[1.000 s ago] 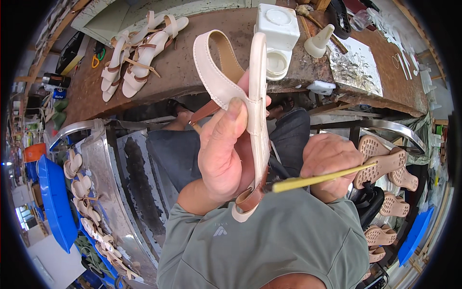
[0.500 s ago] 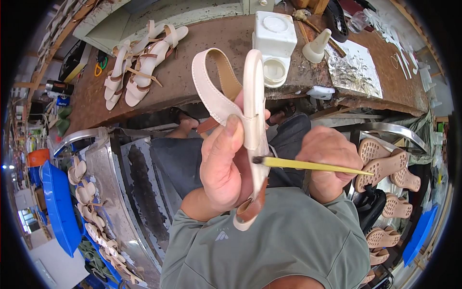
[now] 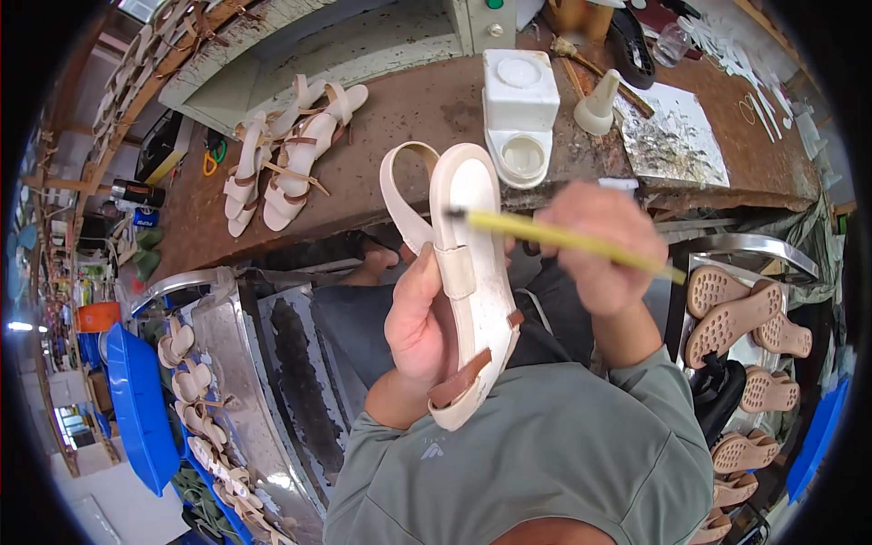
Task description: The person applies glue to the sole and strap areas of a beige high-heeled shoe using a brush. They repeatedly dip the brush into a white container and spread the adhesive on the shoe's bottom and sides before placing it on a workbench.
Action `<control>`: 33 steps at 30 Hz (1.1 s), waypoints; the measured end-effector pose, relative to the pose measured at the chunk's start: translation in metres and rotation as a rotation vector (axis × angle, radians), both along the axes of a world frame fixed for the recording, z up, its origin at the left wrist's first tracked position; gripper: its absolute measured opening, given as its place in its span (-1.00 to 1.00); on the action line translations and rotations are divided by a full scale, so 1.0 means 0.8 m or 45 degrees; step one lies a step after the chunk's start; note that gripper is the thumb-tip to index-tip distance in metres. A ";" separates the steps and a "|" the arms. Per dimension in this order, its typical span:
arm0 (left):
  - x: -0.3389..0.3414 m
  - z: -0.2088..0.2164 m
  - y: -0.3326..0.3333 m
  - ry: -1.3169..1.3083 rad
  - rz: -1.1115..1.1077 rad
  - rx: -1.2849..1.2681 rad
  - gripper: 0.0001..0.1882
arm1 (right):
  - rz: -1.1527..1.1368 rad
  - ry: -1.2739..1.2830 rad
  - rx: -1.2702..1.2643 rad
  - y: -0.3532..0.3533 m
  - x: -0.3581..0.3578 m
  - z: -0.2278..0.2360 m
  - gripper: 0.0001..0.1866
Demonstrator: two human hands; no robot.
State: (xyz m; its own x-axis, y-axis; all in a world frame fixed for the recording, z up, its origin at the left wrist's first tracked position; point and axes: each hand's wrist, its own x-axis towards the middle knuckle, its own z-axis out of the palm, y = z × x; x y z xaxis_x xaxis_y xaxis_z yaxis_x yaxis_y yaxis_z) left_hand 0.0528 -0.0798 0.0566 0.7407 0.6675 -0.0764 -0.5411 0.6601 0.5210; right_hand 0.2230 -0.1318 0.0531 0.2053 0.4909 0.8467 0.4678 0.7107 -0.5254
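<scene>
My left hand (image 3: 420,327) is closed around the side of a cream sandal (image 3: 486,309) with brown strap pieces. A broad face of the sandal is turned up toward me. Its loop strap (image 3: 391,186) sticks out at the far left. In my right hand (image 3: 609,245) is a brush (image 3: 545,233) with a yellow handle, blurred by motion. The brush's dark tip lies over the far, rounded end of the sandal; whether it touches I cannot tell. Beyond the sandal, on the bench, stands a white container (image 3: 520,95) with a round opening at its near end.
Finished-looking sandals (image 3: 300,168) stand on the brown bench (image 3: 391,113) at the left. A white cone-shaped nozzle (image 3: 597,104) and a stained sheet (image 3: 672,136) lie right of the container. Tan soles with holes (image 3: 736,318) fill a rack at my right; more sandals (image 3: 191,381) line the left.
The sandal has turned from edge-on to show its broad face. My right hand and the brush have moved away from me, toward the sandal's far end.
</scene>
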 end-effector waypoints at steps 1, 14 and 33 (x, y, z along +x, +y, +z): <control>0.000 -0.001 0.004 0.016 0.012 -0.010 -0.53 | 0.037 -0.012 0.049 -0.003 -0.011 -0.001 -0.83; 0.027 0.012 0.098 -0.323 0.722 0.304 -0.53 | 0.931 1.049 -1.123 0.015 -0.026 -0.099 -0.70; -0.050 -0.039 0.055 0.555 0.343 2.104 -0.84 | 0.186 0.504 -1.172 0.000 0.056 -0.056 -0.66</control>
State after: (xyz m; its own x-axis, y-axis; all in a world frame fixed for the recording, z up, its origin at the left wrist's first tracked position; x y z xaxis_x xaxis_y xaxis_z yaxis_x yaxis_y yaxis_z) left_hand 0.0127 -0.0359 0.0251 0.7165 0.3321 0.6135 -0.1845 -0.7579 0.6257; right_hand 0.2677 -0.1315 0.0082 0.2751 0.9613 0.0104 0.0819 -0.0127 -0.9966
